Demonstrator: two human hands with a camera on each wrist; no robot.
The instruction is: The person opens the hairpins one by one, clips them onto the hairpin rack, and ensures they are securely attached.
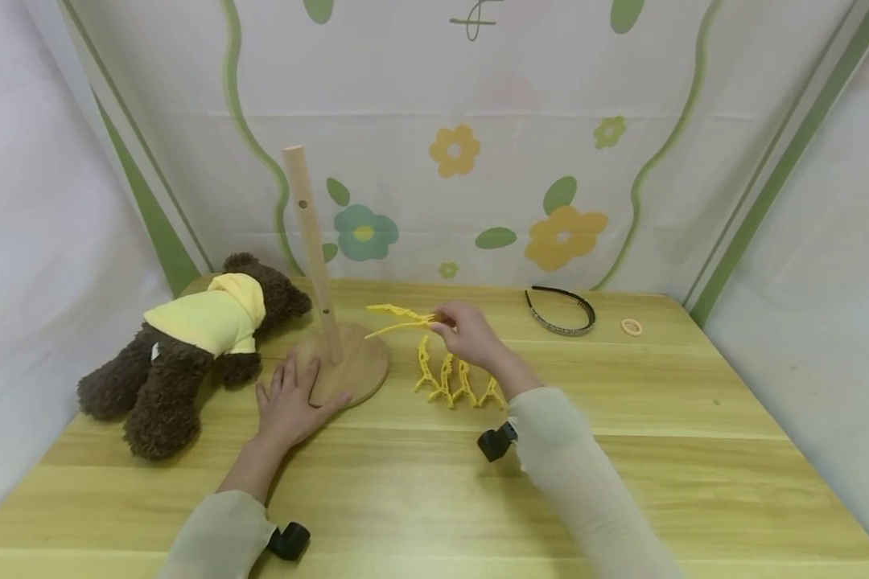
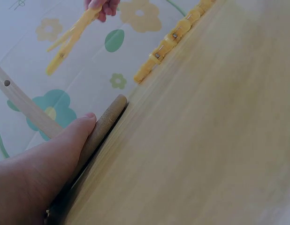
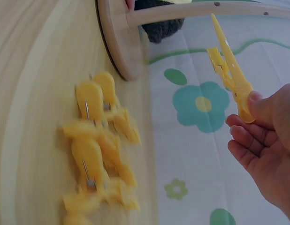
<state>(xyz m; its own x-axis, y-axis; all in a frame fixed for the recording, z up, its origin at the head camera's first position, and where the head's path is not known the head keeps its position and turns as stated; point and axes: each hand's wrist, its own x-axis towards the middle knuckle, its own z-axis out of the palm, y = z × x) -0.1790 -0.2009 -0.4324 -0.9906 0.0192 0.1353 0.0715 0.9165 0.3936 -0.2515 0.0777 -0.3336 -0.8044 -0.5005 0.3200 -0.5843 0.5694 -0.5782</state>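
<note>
My right hand point(image 1: 469, 332) pinches a yellow hair clip point(image 1: 398, 316) by its handle end, above the table. In the right wrist view the clip's point(image 3: 232, 65) two arms stand apart, with thumb and fingertips squeezing the end. My left hand point(image 1: 293, 406) lies with spread fingers on the round base point(image 1: 362, 366) of a wooden stand. The stand's upright post point(image 1: 311, 241) leans slightly left in the head view and has holes in it. Several more yellow hair clips point(image 1: 445, 382) stand in a row below my right hand; the right wrist view shows their metal springs point(image 3: 87, 112).
A brown teddy bear point(image 1: 170, 390) in a yellow hoodie lies at the left, beside the stand. Toward the back right are a black headband point(image 1: 561, 330) with a glittering band and a small beige ring point(image 1: 631, 327). A flower-printed cloth point(image 1: 514, 169) hangs behind the wooden table point(image 1: 420, 498).
</note>
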